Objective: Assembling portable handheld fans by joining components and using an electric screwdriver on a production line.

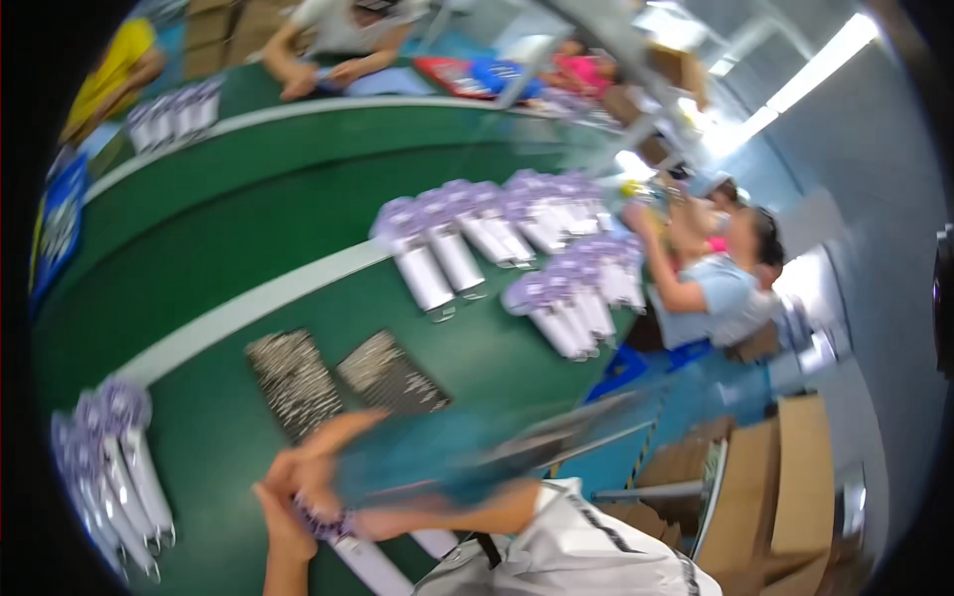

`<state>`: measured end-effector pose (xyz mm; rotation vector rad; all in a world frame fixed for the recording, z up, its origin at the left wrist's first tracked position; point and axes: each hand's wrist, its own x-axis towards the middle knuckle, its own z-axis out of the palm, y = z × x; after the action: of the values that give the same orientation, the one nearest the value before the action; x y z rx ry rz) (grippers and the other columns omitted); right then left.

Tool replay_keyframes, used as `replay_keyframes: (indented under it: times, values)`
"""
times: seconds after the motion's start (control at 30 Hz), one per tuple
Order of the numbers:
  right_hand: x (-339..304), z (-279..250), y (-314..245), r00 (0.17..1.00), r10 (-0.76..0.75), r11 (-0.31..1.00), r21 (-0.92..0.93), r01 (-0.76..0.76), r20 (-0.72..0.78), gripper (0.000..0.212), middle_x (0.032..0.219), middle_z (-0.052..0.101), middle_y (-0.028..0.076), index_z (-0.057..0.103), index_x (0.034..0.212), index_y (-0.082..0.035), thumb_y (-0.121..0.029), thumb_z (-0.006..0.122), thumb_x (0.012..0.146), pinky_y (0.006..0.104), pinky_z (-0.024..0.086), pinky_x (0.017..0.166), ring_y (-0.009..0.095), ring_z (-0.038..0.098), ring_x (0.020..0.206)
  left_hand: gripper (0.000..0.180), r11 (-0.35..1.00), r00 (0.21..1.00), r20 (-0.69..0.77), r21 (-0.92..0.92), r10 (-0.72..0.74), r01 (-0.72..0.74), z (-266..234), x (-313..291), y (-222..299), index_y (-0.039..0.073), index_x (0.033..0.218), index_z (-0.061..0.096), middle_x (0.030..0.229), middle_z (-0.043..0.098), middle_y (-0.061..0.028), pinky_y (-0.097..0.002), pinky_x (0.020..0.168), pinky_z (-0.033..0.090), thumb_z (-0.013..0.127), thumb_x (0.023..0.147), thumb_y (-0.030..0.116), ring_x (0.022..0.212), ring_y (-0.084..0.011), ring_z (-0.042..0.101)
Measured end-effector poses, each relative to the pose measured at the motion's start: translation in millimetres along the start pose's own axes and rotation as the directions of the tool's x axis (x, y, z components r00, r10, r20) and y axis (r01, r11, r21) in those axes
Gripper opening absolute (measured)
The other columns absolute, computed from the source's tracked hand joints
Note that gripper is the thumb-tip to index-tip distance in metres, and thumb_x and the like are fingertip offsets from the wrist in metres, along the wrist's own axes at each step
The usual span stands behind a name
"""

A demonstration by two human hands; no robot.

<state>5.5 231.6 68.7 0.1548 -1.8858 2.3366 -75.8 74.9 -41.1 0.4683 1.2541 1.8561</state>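
Note:
In the lower middle my left hand [281, 517] is closed at the purple patterned head of a white-handled device [368, 564]. My right hand [320, 467] comes in from the right, its fingers bent and bunched over the same head. What those fingers pinch is too blurred to make out. A smeared teal shape [422, 462], stretching into a dark grey streak at the right, covers part of my right hand and forearm. Another white handle [434, 541] shows beneath my right forearm. Just beyond my hands lie two dark trays [295, 382] [419, 387] of small metallic pieces.
Purple-headed white devices with wire loops lie in rows at the far side [427, 268], and more lie at the left [124, 467]. A pale rail [248, 308] crosses the green table. Co-workers sit opposite and at the right. Cardboard boxes [755, 487] stand lower right.

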Motion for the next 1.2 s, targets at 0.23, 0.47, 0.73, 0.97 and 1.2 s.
replay_keyframes:
  times: [0.23, 0.47, 0.73, 0.97, 1.2]
  values:
    - [-36, -96, -41, 0.571, -0.638, 0.763, -0.324, 0.56, -0.516, 0.077, 0.065, 0.05, 0.006, 0.041, 0.123, -0.015, -0.081, 0.028, 0.087, 0.0333, 0.041, 0.043, 0.02, 0.047, 0.044, 0.096, 0.958, 0.991, -0.018, 0.258, 0.135, -0.126, 32, 11, 29, -0.004, 0.107, 0.052, 0.081, 0.071, -0.0161, -0.0292, 0.063, 0.054, 0.007, 0.088, 0.079, 0.07, -0.0194, 0.068]
    - [-50, -99, -2, 0.545, -0.56, 0.795, -0.219, 0.566, -0.623, 0.084, 0.061, 0.048, 0.006, 0.037, 0.117, -0.015, -0.089, 0.027, 0.079, 0.0288, 0.037, 0.036, 0.016, 0.046, 0.041, 0.095, 0.941, 0.978, -0.075, 0.296, 0.196, -0.166, 28, 5, 24, -0.003, 0.105, 0.052, 0.079, 0.071, -0.0161, -0.0296, 0.061, 0.054, 0.003, 0.089, 0.077, 0.066, -0.0204, 0.068]
    - [-54, -108, 5, 0.596, -0.574, 0.807, -0.264, 0.529, -0.562, 0.077, 0.06, 0.048, 0.005, 0.039, 0.118, -0.014, -0.083, 0.028, 0.086, 0.0287, 0.035, 0.035, 0.015, 0.042, 0.036, 0.097, 0.944, 0.975, -0.109, 0.29, 0.192, -0.154, 33, 6, 23, -0.004, 0.103, 0.052, 0.079, 0.071, -0.0181, -0.031, 0.062, 0.056, 0.002, 0.088, 0.078, 0.067, -0.0223, 0.068]
    - [-54, -108, 9, 0.609, -0.571, 0.813, -0.276, 0.513, -0.551, 0.077, 0.059, 0.047, 0.004, 0.039, 0.115, -0.014, -0.084, 0.028, 0.084, 0.0281, 0.035, 0.036, 0.015, 0.043, 0.037, 0.096, 0.951, 0.975, -0.107, 0.262, 0.195, -0.161, 32, 7, 23, -0.003, 0.104, 0.052, 0.08, 0.07, -0.0184, -0.0315, 0.062, 0.056, 0.003, 0.088, 0.078, 0.068, -0.0227, 0.068]
    - [-45, -89, -6, 0.545, -0.617, 0.778, -0.338, 0.529, -0.567, 0.078, 0.059, 0.045, 0.004, 0.038, 0.116, -0.013, -0.083, 0.028, 0.085, 0.0285, 0.035, 0.035, 0.014, 0.041, 0.037, 0.097, 0.954, 0.979, -0.082, 0.254, 0.186, -0.16, 28, 6, 23, -0.002, 0.106, 0.052, 0.082, 0.071, -0.0169, -0.0294, 0.064, 0.054, 0.003, 0.087, 0.08, 0.07, -0.0206, 0.068]
